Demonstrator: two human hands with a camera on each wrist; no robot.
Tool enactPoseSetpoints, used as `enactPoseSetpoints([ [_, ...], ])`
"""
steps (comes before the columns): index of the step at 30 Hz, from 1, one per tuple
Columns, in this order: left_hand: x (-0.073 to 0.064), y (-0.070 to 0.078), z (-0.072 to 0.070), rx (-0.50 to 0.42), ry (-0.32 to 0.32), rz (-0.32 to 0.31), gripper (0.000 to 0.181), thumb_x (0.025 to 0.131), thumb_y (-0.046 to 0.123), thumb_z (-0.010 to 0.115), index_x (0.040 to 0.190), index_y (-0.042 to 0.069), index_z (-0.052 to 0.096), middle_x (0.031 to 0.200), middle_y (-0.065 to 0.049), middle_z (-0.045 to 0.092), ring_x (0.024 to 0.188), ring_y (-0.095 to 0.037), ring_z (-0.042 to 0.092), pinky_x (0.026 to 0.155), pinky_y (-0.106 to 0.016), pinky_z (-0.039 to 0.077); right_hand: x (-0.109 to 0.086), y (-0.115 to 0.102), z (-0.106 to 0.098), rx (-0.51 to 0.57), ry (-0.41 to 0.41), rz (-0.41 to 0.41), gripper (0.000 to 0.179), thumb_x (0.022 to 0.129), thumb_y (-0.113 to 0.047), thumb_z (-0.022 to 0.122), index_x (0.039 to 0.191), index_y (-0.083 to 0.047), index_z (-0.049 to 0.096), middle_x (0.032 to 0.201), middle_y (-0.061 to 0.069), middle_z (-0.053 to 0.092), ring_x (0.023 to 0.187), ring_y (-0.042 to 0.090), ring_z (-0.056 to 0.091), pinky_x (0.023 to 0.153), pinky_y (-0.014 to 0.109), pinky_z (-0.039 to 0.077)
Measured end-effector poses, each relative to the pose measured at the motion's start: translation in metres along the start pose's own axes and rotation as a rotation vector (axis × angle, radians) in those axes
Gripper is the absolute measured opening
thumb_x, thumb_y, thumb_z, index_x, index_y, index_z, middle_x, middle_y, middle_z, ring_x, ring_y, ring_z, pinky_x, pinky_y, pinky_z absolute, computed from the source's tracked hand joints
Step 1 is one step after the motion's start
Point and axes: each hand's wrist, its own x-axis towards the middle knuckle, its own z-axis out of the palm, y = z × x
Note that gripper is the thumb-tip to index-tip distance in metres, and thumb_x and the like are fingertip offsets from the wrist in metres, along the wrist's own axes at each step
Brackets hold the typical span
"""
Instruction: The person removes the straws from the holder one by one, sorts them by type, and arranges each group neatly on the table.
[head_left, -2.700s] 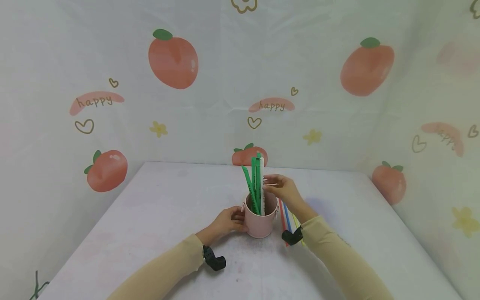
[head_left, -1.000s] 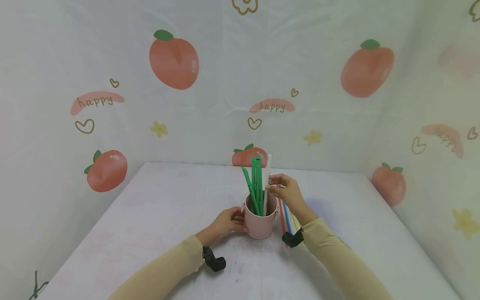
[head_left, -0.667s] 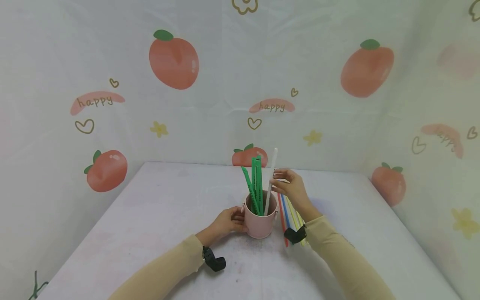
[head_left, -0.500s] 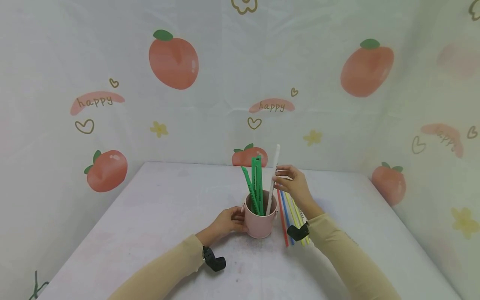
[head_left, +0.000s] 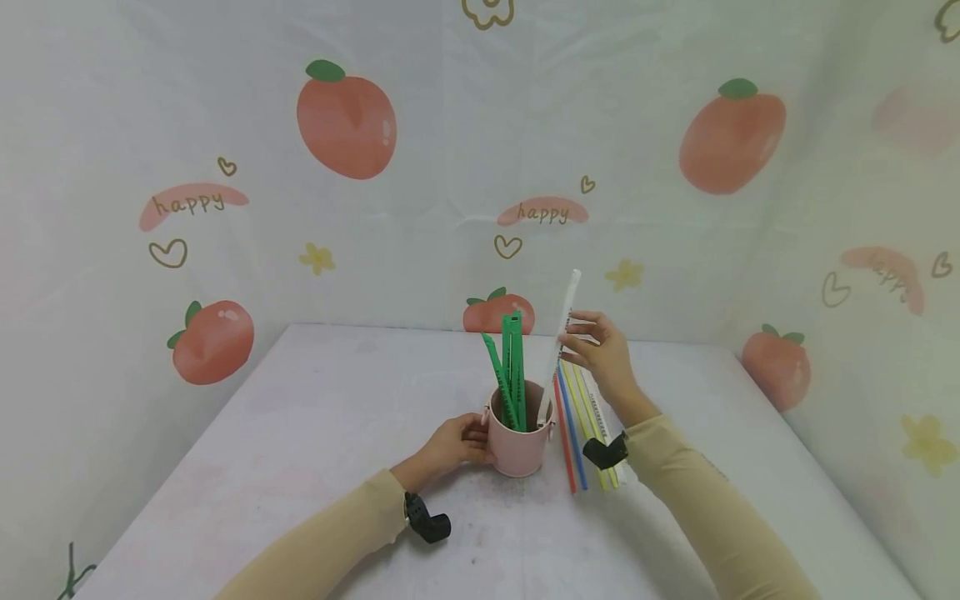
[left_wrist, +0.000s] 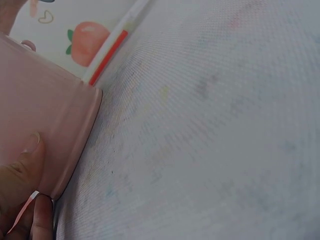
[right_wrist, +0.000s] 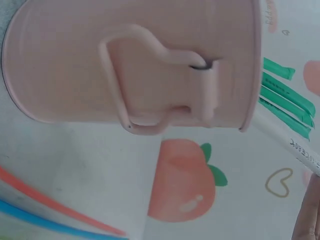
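A small pink pail [head_left: 517,454] stands upright on the table, several green wrapped straws [head_left: 517,367] leaning inside it. My left hand [head_left: 450,446] holds the pail's left side; in the left wrist view the thumb [left_wrist: 27,172] lies against the wall, with fingers near the base. My right hand [head_left: 606,354] pinches a white wrapped straw [head_left: 568,302] with printed lettering. That straw tilts to the right, its lower end still within the pail's mouth. In the right wrist view the pail's looped handle [right_wrist: 145,37] faces the camera, and only part of the right hand [right_wrist: 309,215] shows.
Right of the pail lie a red straw [head_left: 567,454], a blue straw [head_left: 576,442], yellow straws [head_left: 581,404] and a white straw with print [head_left: 597,408]. Behind the table [head_left: 360,392] hangs a white cloth [head_left: 442,125] printed with fruit.
The white wrapped straw, upright beside the green ones before, has been drawn up and to the right by my right hand. My left hand and the pail have stayed put.
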Motion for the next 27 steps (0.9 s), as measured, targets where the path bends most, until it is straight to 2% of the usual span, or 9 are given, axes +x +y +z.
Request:
enactPoseSetpoints([
  [8, 0.001, -0.001, -0.001, -0.007, -0.003, 0.014, 0.056, 0.076, 0.001, 0.08, 0.125, -0.004, 0.054, 0.123, -0.018, 0.062, 0.113, -0.03, 0.062, 0.094, -0.035, 0.055, 0.013, -0.015, -0.008, 0.073, 0.035, 0.028, 0.03, 0.089, 0.002, 0.065, 0.111, -0.019, 0.059, 0.093, -0.005, 0.06, 0.084, 0.007, 0.067, 0.076, 0.025, 0.06],
  [15, -0.001, -0.001, 0.0, -0.034, -0.009, 0.032, 0.054, 0.076, -0.001, 0.079, 0.124, -0.006, 0.054, 0.122, -0.021, 0.062, 0.113, -0.032, 0.062, 0.093, -0.035, 0.055, 0.02, -0.027, -0.017, 0.142, 0.056, 0.024, 0.03, 0.088, 0.003, 0.065, 0.109, -0.018, 0.062, 0.089, -0.005, 0.062, 0.08, 0.007, 0.067, 0.074, 0.023, 0.06],
  [27, -0.001, 0.0, 0.001, -0.013, -0.001, 0.012, 0.055, 0.076, 0.0, 0.079, 0.125, -0.004, 0.054, 0.123, -0.02, 0.062, 0.114, -0.031, 0.062, 0.094, -0.035, 0.055, 0.024, -0.016, -0.042, 0.049, 0.074, 0.032, 0.04, 0.088, -0.001, 0.068, 0.124, -0.015, 0.06, 0.091, -0.004, 0.063, 0.082, 0.006, 0.067, 0.078, 0.025, 0.059],
])
